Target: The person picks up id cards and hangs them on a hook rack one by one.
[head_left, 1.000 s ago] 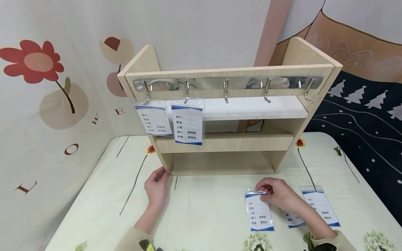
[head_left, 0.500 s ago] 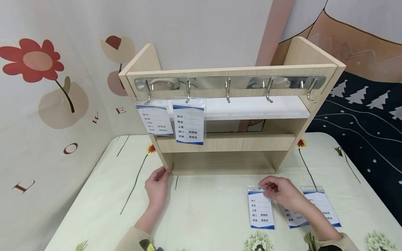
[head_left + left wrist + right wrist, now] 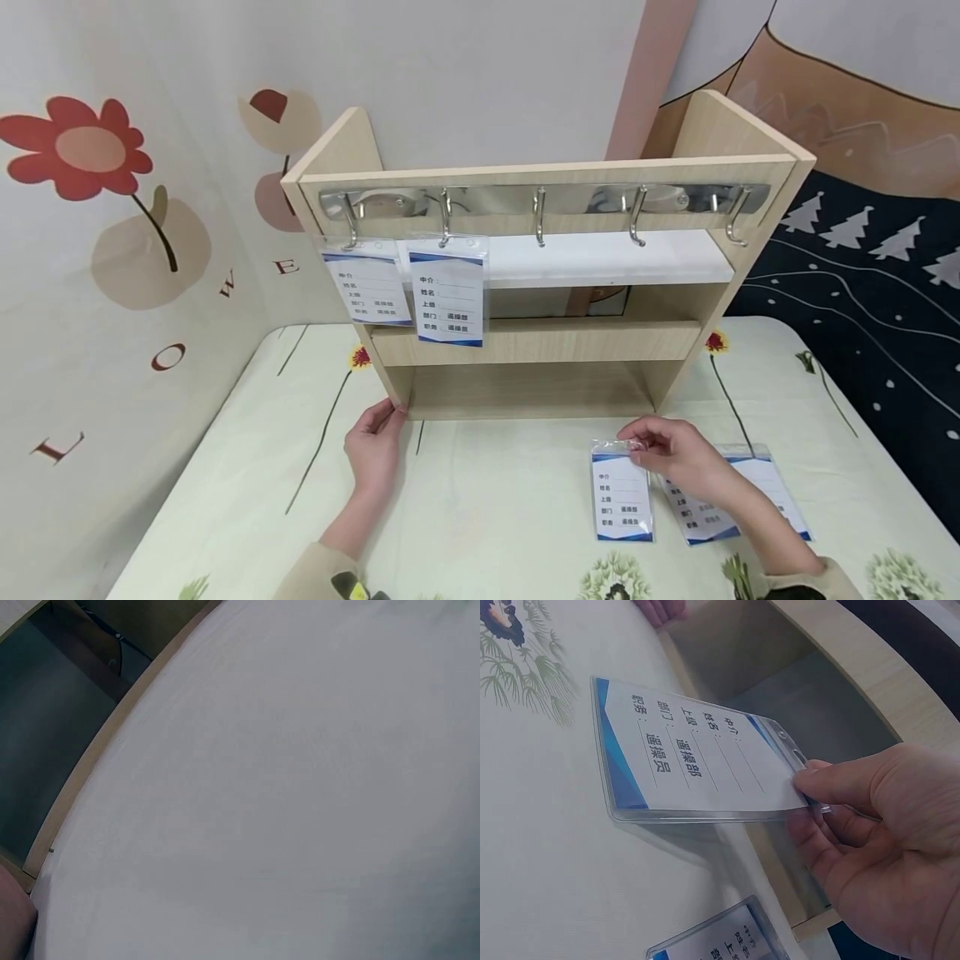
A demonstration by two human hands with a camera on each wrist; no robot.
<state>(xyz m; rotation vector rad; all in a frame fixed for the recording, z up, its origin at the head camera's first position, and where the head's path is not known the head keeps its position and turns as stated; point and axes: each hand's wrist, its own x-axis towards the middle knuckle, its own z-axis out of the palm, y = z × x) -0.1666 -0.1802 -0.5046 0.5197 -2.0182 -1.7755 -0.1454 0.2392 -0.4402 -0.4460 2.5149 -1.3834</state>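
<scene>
My right hand (image 3: 678,458) pinches the top right corner of a clear-sleeved badge (image 3: 622,504) between thumb and fingers. In the right wrist view the badge (image 3: 694,754) tilts up off the cloth, its shadow below. My left hand (image 3: 375,446) grips the lower left corner of a light wooden shelf unit (image 3: 570,346); in the left wrist view only a sliver of that hand (image 3: 13,919) shows. Two like badges hang from the left hooks, one at the end (image 3: 369,287) and one beside it (image 3: 450,300). Three hooks, such as the middle one (image 3: 540,217), hold nothing.
Two more badges lie overlapping on the flowered cloth (image 3: 487,500), the nearer one (image 3: 697,517) and the farther one (image 3: 772,492), partly behind my right forearm. A shiny metal hook rail (image 3: 491,200) crosses the unit's upper front. A patterned curtain (image 3: 202,400) hangs at the left.
My right hand has risen a little with the badge, which also shifts slightly right and stands more upright. The left hand stays at the unit's corner.
</scene>
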